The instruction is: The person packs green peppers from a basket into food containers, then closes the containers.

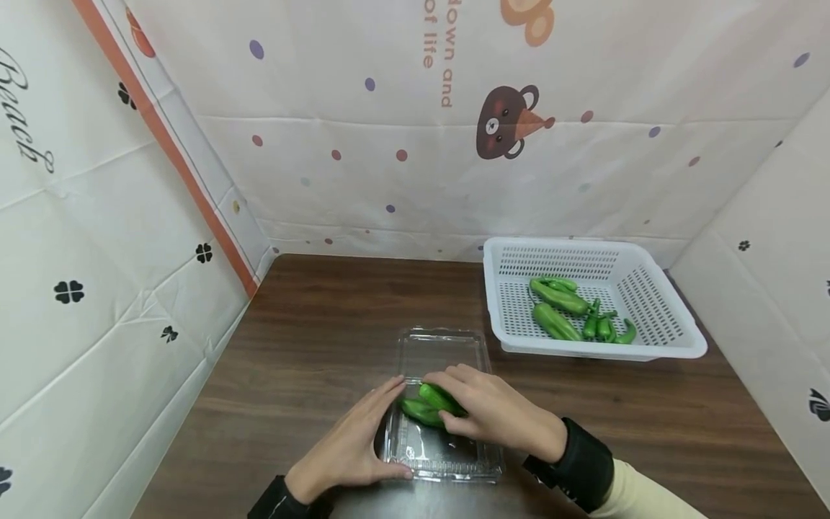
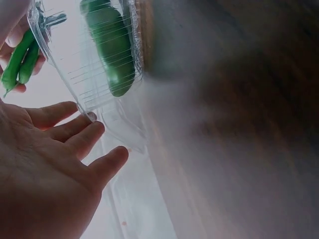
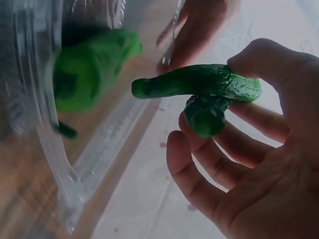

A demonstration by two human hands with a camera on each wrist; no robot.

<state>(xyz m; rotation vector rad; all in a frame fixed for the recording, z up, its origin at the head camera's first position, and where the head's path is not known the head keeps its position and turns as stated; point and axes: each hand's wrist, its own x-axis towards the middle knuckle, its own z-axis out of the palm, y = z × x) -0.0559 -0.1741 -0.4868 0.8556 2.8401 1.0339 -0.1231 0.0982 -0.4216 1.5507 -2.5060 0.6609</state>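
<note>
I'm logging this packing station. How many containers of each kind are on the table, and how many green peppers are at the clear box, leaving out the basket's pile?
White perforated basket: 1
Clear plastic box: 1
Green peppers pinched in the right hand: 2
Green pepper lying in the box: 1
Total: 5

dark wood-grain tabletop (image 1: 324, 339), creased cream cloth backdrop (image 1: 389, 166) on three sides, coloured dots, bear print (image 1: 509, 121), orange stripe (image 1: 165, 144) at left, even light
</note>
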